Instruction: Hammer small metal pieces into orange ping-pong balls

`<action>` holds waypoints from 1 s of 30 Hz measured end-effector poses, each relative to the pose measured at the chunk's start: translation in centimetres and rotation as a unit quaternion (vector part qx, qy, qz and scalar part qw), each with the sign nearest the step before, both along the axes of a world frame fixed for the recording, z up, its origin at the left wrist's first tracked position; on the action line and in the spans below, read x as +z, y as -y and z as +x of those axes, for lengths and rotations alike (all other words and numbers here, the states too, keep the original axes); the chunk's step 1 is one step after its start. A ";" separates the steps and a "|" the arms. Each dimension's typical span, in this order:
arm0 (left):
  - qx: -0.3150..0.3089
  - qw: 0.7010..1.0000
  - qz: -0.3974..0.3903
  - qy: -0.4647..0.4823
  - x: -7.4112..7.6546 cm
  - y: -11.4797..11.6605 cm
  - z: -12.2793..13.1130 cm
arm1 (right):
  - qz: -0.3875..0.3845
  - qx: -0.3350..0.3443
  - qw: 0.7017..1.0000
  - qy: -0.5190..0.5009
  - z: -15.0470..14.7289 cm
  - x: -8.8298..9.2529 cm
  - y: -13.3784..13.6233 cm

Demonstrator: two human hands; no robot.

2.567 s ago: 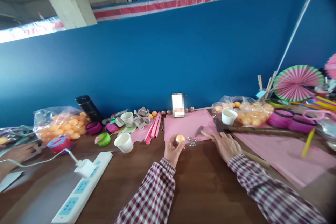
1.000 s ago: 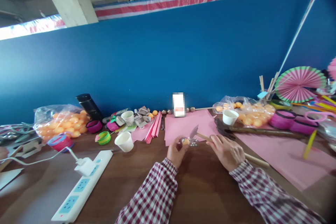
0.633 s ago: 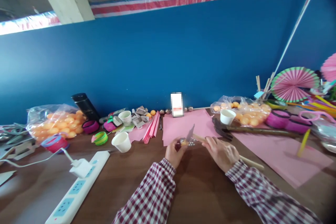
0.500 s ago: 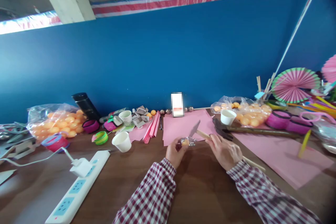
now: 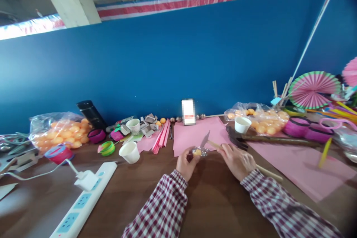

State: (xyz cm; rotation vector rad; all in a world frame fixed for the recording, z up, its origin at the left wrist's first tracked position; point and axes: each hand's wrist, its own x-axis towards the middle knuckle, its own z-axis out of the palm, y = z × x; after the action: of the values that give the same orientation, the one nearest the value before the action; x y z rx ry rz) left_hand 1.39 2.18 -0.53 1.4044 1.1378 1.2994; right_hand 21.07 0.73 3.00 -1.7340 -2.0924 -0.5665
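Observation:
Above the table's middle, my left hand [image 5: 187, 164] is closed around a small orange ball [image 5: 198, 152] whose far side carries shiny silver bits. My fingers cover part of the ball. A flat grey pointed piece [image 5: 205, 139] rises just beyond it; I cannot make out what it is fixed to. My right hand [image 5: 237, 159] grips a long thin wooden stick [image 5: 269, 173], with its front end beside the grey piece and its rear end sticking out past my wrist. Pink paper sheets [image 5: 184, 137] lie behind both hands.
A white power strip [image 5: 92, 193] with a plug lies at left. Paper cups [image 5: 129, 152], bags of orange balls [image 5: 64, 134], pink folded strips [image 5: 161, 137] and a black bottle [image 5: 90, 113] stand toward the back. To the right lie a dark branch-like rod [image 5: 281, 140] and purple rolls [image 5: 318, 132].
The stick's front end and the grey piece have shifted slightly left and down, toward the ball. My left hand keeps nearly the same place and hold.

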 end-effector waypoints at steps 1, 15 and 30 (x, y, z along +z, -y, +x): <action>0.001 1.000 0.002 -0.001 0.1 0.0 0.0 | 0.003 -0.014 1.000 -0.002 0.3 -0.1 -0.3; -0.010 1.000 0.012 -0.001 0.4 0.3 0.1 | -0.052 -0.084 0.993 0.064 2.7 -1.5 -2.3; -0.012 0.999 -0.003 0.045 1.0 0.4 0.1 | -0.087 -0.074 0.993 0.043 3.2 -2.2 -2.7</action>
State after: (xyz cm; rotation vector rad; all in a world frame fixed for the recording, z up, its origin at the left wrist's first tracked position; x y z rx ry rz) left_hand 1.54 1.74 0.46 1.3378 1.0619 1.3276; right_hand 24.27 3.48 0.76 -2.0086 -2.1393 -0.5208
